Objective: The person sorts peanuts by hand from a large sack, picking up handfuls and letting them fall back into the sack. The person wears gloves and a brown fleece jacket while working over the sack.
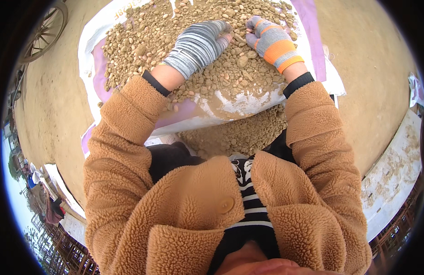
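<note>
A spread of brown clods mixed with smooth pinkish nuts or pebbles (146, 44) lies on a white and purple woven sack (187, 111). My left hand (201, 46), in a grey and white striped glove, rests over the clods with its fingers curled. Bare fingertips show by a small clod. Just to the right, my right hand (273, 43), in a grey and orange glove, is also curled at the clods. Whether either hand pinches a piece cannot be told. Below the sack's near edge lies a heap of finer clods (239, 132), between my legs.
A spoked wheel (46, 34) stands at the upper left on bare ground. A pale, dirt-stained sheet (392, 175) lies at the right, with a plastic bag (417, 90) above it. Assorted cloths and items (53, 208) are at the lower left.
</note>
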Demonstrator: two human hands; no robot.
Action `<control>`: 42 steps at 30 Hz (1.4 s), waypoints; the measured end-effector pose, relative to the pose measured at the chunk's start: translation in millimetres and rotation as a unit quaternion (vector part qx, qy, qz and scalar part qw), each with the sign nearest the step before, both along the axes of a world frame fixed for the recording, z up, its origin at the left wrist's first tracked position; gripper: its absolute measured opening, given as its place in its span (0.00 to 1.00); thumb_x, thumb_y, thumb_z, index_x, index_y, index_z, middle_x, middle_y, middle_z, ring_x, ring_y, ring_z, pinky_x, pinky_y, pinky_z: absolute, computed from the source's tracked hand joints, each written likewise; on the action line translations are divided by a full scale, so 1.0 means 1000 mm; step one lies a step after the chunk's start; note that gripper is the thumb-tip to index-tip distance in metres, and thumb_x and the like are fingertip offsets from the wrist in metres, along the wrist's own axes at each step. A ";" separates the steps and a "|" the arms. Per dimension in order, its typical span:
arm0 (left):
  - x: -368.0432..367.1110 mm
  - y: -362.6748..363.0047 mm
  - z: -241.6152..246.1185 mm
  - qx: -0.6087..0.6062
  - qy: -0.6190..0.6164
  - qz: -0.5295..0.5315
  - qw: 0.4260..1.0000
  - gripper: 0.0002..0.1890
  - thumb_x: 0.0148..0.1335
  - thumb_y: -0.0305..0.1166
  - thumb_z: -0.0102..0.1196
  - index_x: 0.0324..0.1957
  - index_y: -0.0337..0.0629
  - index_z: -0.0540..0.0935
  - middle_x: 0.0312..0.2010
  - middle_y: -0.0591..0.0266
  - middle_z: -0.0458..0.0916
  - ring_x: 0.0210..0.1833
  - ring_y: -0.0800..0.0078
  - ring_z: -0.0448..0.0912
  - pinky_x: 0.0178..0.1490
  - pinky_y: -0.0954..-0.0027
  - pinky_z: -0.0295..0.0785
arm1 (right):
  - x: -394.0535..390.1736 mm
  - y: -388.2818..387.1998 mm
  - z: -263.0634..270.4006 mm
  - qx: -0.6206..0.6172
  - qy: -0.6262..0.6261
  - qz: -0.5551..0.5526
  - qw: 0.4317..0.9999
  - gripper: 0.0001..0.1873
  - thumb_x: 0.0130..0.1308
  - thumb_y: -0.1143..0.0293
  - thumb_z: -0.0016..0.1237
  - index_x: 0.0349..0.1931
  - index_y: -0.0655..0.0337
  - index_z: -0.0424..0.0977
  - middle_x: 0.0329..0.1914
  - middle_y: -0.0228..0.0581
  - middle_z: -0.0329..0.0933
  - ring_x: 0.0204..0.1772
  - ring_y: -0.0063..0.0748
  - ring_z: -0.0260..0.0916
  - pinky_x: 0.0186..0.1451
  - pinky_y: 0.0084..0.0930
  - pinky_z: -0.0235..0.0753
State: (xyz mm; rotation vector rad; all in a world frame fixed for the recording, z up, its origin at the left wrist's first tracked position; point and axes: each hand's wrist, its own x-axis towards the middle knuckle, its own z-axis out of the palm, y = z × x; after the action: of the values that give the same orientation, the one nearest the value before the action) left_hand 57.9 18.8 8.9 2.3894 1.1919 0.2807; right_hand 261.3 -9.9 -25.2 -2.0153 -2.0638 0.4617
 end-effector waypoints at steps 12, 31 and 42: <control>-0.017 0.016 -0.007 0.026 0.046 0.049 0.997 0.18 0.66 0.44 0.50 0.52 0.46 0.79 0.36 0.54 0.85 0.40 0.58 0.83 0.48 0.60 0.76 | 0.056 0.006 -0.003 -0.041 0.605 -0.140 0.783 0.10 0.61 0.64 0.57 0.34 0.61 0.78 0.27 0.29 0.73 0.29 0.28 0.68 0.35 0.28 0.73; -0.014 0.023 -0.015 -0.057 -0.016 0.056 0.997 0.16 0.65 0.40 0.53 0.53 0.48 0.76 0.36 0.52 0.84 0.40 0.57 0.83 0.47 0.61 0.77 | 0.020 0.006 0.021 -0.096 0.713 -0.142 0.680 0.11 0.60 0.66 0.58 0.39 0.62 0.76 0.22 0.27 0.69 0.27 0.23 0.66 0.39 0.21 0.75; -0.012 0.029 -0.019 0.018 0.041 0.009 0.999 0.19 0.64 0.44 0.54 0.49 0.41 0.78 0.40 0.49 0.83 0.45 0.53 0.81 0.51 0.59 0.75 | -0.030 0.035 -0.005 -0.054 0.204 -0.029 0.977 0.13 0.54 0.64 0.61 0.39 0.58 0.82 0.30 0.38 0.82 0.33 0.28 0.77 0.39 0.27 0.76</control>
State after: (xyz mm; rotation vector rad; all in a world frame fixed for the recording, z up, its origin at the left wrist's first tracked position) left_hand 45.4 47.6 -9.9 2.4429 1.2544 0.2133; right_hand 231.4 25.5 -30.1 -1.8372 -1.7592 0.9084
